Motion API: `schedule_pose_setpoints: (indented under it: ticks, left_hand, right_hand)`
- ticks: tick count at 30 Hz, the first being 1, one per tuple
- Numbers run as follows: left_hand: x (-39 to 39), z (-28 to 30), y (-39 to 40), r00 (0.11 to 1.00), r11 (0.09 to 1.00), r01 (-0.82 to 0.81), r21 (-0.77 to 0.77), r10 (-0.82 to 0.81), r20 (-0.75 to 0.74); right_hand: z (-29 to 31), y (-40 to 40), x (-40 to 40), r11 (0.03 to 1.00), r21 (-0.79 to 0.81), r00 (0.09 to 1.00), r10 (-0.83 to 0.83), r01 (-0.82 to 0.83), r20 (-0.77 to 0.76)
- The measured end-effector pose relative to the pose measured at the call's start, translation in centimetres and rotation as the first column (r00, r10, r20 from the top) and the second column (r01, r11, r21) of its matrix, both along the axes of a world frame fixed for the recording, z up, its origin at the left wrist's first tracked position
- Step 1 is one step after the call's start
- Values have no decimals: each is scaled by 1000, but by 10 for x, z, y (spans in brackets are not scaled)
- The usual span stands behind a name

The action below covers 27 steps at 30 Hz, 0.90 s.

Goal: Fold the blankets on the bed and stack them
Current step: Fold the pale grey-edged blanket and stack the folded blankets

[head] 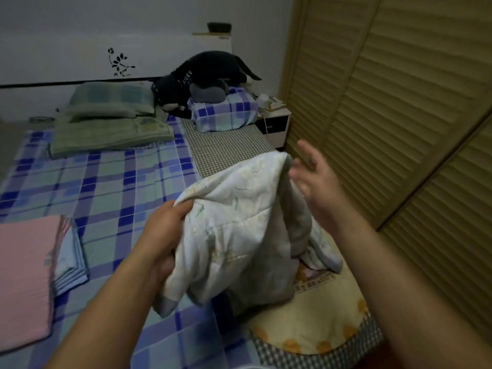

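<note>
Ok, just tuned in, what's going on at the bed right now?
A person is partway through folding a white quilt over the bed. The left hand grips its upper edge and holds it up, bunched and unfolded. The right hand is open beside the quilt's raised corner, gripping nothing. A folded pink blanket already lies on a folded pale blue one at the left, and a yellow blanket lies under the quilt.

We're in a home bedroom: a bed with a blue-and-green checked sheet (106, 187), a green checked pillow (109, 101), a white bedside cabinet (275, 126), a tan louvred wardrobe door (386, 102).
</note>
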State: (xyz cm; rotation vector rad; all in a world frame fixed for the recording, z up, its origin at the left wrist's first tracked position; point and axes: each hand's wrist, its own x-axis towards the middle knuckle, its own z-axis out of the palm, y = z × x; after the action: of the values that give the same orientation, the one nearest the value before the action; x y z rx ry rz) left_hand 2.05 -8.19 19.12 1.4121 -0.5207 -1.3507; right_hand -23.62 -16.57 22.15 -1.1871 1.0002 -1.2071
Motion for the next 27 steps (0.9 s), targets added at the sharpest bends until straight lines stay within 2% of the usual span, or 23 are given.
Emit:
schedule_pose_setpoints:
  ticks: [2, 4, 6, 7, 9, 11, 13, 15, 17, 18, 19, 20, 21, 22, 23, 24, 25, 26, 27]
  left_hand:
    - [3, 10, -3, 967, 996, 22, 91, 2, -256]
    - [1, 15, 0, 931, 994, 50, 98, -11, -365]
    - [-2, 17, 1, 905, 995, 63, 78, -24, -424]
    - [-2, 18, 1, 899, 995, 65, 74, -26, -438]
    - [0, 22, 2, 904, 994, 48, 93, -3, -428]
    - [2, 27, 4, 905, 996, 26, 85, 13, -426]
    - [6, 33, 7, 912, 996, 63, 58, -34, -409]
    - [14, 34, 10, 940, 1000, 13, 24, -4, -341]
    - [25, 35, 12, 955, 968, -227, -108, 200, -219]
    - [29, 39, 15, 938, 916, -347, -202, 337, -85]
    - [32, 43, 18, 907, 874, -374, -311, 415, 73]
    - [30, 48, 22, 884, 861, -291, -418, 409, 227]
    - [25, 56, 27, 882, 860, -100, -500, 309, 356]
    - [16, 64, 31, 872, 843, 159, -513, 124, 473]
    - [2, 74, 35, 805, 794, 399, -459, -64, 590]
    - [-10, 81, 37, 711, 738, 555, -383, -182, 679]
    - [-18, 85, 34, 636, 703, 626, -336, -211, 743]
    - [-22, 88, 29, 617, 712, 618, -334, -176, 767]
    - [-21, 92, 25, 625, 760, 547, -352, -90, 776]
  right_hand:
    - [-43, 38, 11, 981, -135, 927, 78, -137, -367]
    - [-87, 77, 21, 936, -174, 757, 127, -305, -641]
    - [-122, 107, 31, 908, -116, 581, 156, -402, -799]
    - [-130, 119, 37, 896, -94, 537, 173, -434, -826]
    - [-133, 132, 50, 893, -120, 558, 162, -434, -814]
    - [-122, 130, 63, 948, -163, 731, 93, -272, -676]
    - [-102, 116, 71, 990, -98, 893, 45, -99, -448]
    - [-75, 96, 70, 994, -106, 934, -32, -6, -357]
    - [-38, 71, 62, 986, -128, 908, -146, 103, -393]
    - [-16, 58, 58, 970, -193, 879, -220, 149, -424]
    - [8, 47, 57, 945, -283, 846, -283, 165, -452]
    - [34, 39, 59, 919, -370, 817, -314, 134, -484]
    - [59, 31, 66, 892, -447, 775, -326, 63, -542]
    - [81, 25, 76, 866, -499, 707, -328, -39, -626]
    - [103, 22, 88, 845, -513, 612, -326, -153, -720]
    - [120, 19, 103, 827, -502, 514, -324, -253, -794]
    - [133, 15, 116, 817, -481, 443, -321, -318, -837]
    - [144, 12, 127, 813, -463, 408, -312, -352, -858]
    - [148, 8, 136, 818, -444, 398, -294, -365, -869]
